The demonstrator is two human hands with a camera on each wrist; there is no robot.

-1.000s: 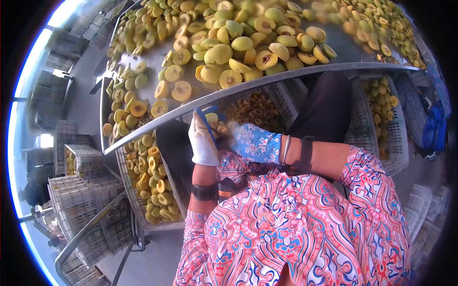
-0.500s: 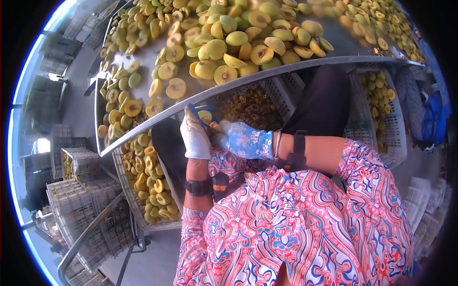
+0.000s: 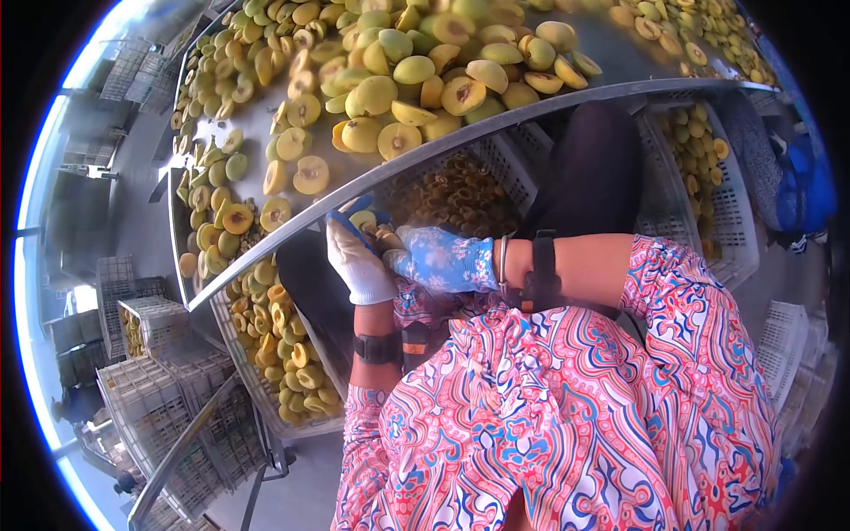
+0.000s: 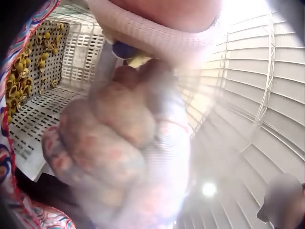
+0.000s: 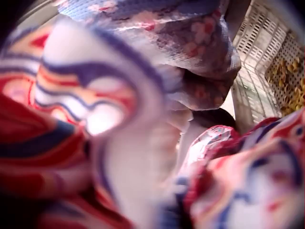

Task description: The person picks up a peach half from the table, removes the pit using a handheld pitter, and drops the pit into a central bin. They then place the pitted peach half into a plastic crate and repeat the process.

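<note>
In the head view the left hand (image 3: 359, 261), in a white glove with blue palm, holds a yellow-green fruit (image 3: 361, 219) below the table's metal edge. Against it, the right hand (image 3: 447, 259), in a blue floral glove, has its curled fingertips at the fruit. In the left wrist view the right hand (image 4: 109, 133) is a curled fist, thumb and forefinger touching the yellow fruit (image 4: 138, 60); any tool inside is hidden. The right wrist view shows floral-gloved fingers (image 5: 205, 62) curled, partly behind blurred patterned cloth.
Halved fruits (image 3: 398, 140) lie heaped on the metal table (image 3: 350, 164). Below it stands a crate of brown pieces (image 3: 460, 190). Fruit-filled crates (image 3: 288, 354) flank the person's knees, and stacked crates (image 3: 168, 416) stand at the left.
The head view has shifted, so the heaped fruit sits further left and higher in it. Both hands stay together at the fruit, with only slight movement.
</note>
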